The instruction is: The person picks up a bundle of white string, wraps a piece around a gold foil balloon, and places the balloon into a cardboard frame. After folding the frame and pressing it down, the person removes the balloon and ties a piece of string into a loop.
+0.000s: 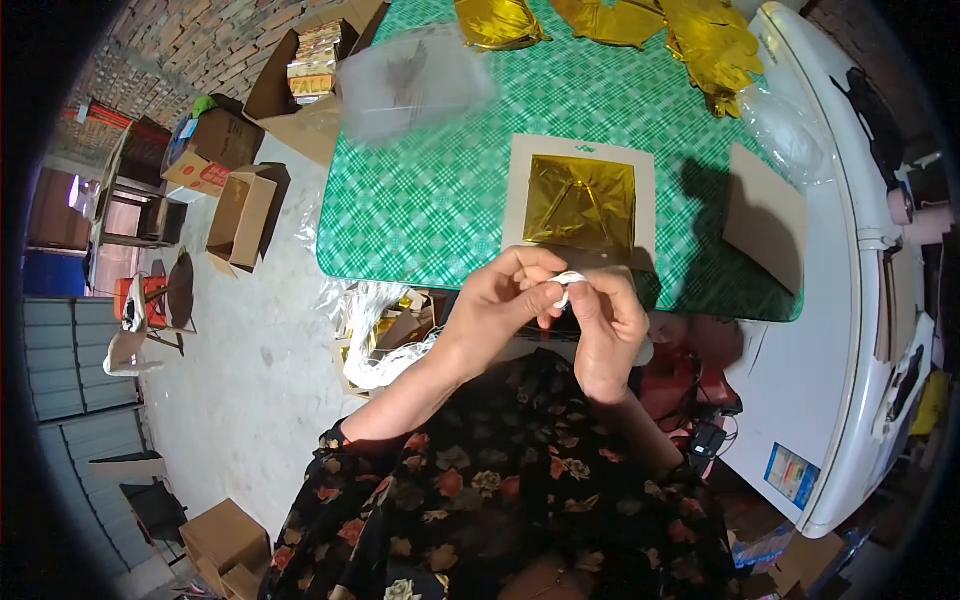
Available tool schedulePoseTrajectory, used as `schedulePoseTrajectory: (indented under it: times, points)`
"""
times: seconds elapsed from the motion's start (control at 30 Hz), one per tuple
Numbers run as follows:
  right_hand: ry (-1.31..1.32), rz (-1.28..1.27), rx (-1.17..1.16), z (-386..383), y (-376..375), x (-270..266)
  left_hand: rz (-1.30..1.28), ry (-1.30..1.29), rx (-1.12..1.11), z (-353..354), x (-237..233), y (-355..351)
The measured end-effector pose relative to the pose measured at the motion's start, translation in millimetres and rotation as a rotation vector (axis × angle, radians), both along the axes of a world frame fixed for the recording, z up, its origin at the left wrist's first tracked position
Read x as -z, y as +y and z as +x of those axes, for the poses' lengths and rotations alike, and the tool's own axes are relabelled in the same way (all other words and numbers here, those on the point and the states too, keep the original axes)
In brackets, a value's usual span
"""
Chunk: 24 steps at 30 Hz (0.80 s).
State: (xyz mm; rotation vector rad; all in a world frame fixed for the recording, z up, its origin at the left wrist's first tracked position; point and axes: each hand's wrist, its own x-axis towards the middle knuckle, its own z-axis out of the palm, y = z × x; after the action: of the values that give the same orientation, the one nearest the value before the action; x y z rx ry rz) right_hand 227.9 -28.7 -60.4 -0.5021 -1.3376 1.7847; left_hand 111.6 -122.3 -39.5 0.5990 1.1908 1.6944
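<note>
My left hand [497, 307] and my right hand [608, 325] meet just off the near edge of the green checked table. Fingertips of both hands pinch a small bundle of white string [568, 285] between them. Just beyond the hands, a beige card [643, 200] lies on the table, with a folded gold foil piece [580, 200] flat on it. Part of the card's near edge is hidden behind my fingers. Below the table edge, left of my left forearm, hangs a bunch of white strings [367, 345].
The green table [410, 215] holds clear plastic bags [415, 85], gold foil pieces [710, 50] at the back and another card [765, 215] at right. Cardboard boxes [240, 215] stand on the floor at left. A white appliance [800, 400] borders the right side.
</note>
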Motion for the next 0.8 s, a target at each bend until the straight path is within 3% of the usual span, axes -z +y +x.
schedulePoseTrajectory:
  times: [0.07,0.23,0.43,0.63,0.73,0.77,0.8]
  points:
    - [-0.030,0.081,0.007,1,-1,4,0.005,-0.364,0.089,-6,-1,-1]
    - [-0.150,0.411,0.084,-2,6,11,-0.107,-0.498,0.140,-10,-7,-5]
    - [-0.153,0.457,0.041,-13,6,7,-0.106,-0.417,0.203,-22,4,-13]
    - [-0.158,0.566,-0.172,-21,20,2,-0.029,-0.355,0.228,-34,5,-17]
    - [-0.298,0.657,-0.334,-27,47,-20,-0.089,-0.287,0.152,-46,4,-17]
    - [-0.378,0.553,-0.352,-29,53,-31,-0.062,-0.216,0.146,-54,12,-18]
    - [-0.408,0.613,-0.311,-36,67,-26,-0.072,-0.175,0.110,-59,12,-15]
